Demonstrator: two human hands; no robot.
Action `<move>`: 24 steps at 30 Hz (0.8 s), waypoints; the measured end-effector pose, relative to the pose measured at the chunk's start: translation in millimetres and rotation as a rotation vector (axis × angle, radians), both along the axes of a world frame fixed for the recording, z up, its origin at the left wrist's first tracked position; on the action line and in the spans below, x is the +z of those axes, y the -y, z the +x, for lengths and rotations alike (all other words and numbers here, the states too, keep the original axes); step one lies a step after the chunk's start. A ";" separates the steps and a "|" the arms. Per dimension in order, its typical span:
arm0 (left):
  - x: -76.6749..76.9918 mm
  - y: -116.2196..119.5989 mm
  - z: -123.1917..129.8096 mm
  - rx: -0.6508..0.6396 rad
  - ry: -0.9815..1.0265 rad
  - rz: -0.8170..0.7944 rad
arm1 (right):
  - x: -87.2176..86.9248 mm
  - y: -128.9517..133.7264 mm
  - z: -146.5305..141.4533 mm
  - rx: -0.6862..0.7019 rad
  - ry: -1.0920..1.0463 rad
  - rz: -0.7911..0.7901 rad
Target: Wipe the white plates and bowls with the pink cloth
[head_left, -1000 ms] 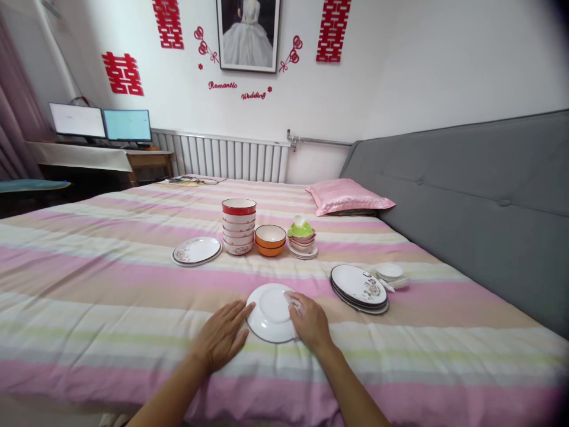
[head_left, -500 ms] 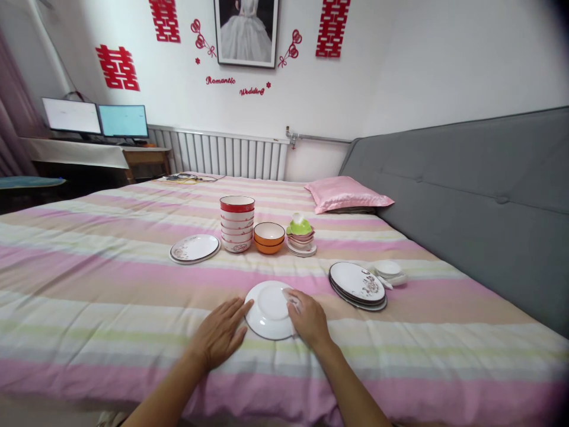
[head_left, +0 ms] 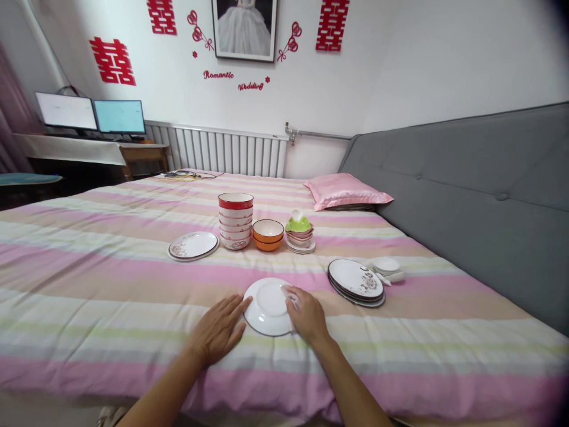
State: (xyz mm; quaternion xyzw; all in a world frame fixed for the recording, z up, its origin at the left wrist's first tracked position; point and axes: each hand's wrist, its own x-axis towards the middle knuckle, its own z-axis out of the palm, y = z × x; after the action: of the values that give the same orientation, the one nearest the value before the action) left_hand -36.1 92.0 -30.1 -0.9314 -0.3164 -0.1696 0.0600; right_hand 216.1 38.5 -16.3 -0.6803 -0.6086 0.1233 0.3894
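Observation:
A white plate (head_left: 268, 298) with a dark rim lies bottom-up on the striped bedspread, its round foot ring showing. My left hand (head_left: 220, 329) lies open at the plate's left side, fingers stretched out and an index fingertip touching the rim. On the right part of the plate, my right hand (head_left: 306, 317) is closed around a thin white tissue (head_left: 291, 294) and presses it to the underside. Much of the tissue is hidden by the fingers. Right of this hand sits a stack of dark-rimmed oval plates (head_left: 355, 279) with a floral print.
Farther back stand a tall stack of bowls (head_left: 235, 222), two orange bowls (head_left: 268, 243) and small dishes topped by a green one (head_left: 299, 224). More oval plates (head_left: 193, 245) lie left; small white dishes (head_left: 386, 265) and spoons lie right. A pink pillow (head_left: 347, 191) rests near the grey headboard (head_left: 466, 172).
The view has tilted down slightly, so everything sits a little higher or shifted left. Both hands and the plate keep nearly the same positions relative to each other.

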 end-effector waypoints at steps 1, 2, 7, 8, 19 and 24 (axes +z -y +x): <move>-0.3 -0.3 0.0 -0.003 0.005 0.000 | 0.3 0.0 -0.2 0.000 0.001 0.000; -0.6 -0.5 0.0 -0.004 0.007 0.000 | 0.6 0.0 -0.3 0.001 0.002 0.003; -0.5 -0.5 0.9 -0.003 -0.003 0.000 | 1.1 0.5 0.2 0.006 0.006 0.011; -0.3 -0.4 1.2 -0.001 -0.008 0.000 | 1.0 0.5 0.5 0.006 0.007 0.009; 0.3 0.2 3.0 0.008 -0.026 -0.009 | -0.4 0.1 1.8 -0.001 0.024 -0.004; 2.1 2.2 5.7 0.017 -0.026 -0.014 | -2.4 -0.2 3.0 0.011 0.061 0.017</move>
State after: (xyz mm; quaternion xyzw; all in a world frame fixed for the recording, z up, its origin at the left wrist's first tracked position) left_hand -30.4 89.8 -28.0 -0.9312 -0.3248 -0.1547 0.0591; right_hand 219.1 38.7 -18.7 -0.6769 -0.6250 0.0995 0.3758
